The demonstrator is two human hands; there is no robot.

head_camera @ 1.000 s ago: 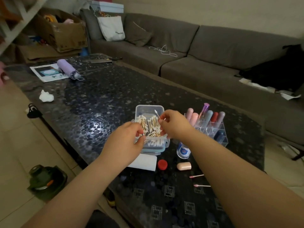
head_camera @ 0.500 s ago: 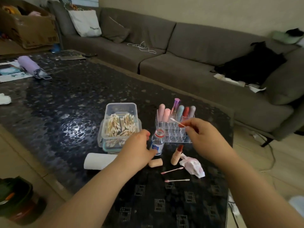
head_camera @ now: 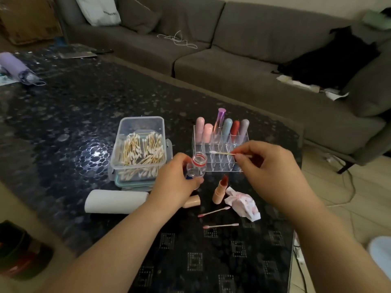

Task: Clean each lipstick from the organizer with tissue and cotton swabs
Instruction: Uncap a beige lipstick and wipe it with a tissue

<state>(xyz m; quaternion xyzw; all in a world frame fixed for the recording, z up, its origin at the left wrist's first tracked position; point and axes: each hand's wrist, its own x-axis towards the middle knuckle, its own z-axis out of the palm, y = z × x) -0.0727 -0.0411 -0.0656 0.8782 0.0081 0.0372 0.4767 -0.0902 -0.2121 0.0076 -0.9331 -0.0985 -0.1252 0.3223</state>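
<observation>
My left hand grips a small clear open bottle with a red neck ring. My right hand pinches a clean cotton swab, its white tip pointing left toward the bottle mouth. Behind them a clear acrylic organizer holds several capped lipsticks in its back row. An uncapped red lipstick stands on the table, its beige cap lying beside it. A stained crumpled tissue and two used pink-tipped swabs lie near the front.
A clear plastic box of cotton swabs sits left of the bottle, with a white tissue roll in front of it. A purple folded umbrella lies far left on the dark patterned table. A grey sofa runs behind.
My right hand drew a swab from the box and carried it right, over the organizer. My left hand left the swab box and took hold of the small bottle. The view shifted right.
</observation>
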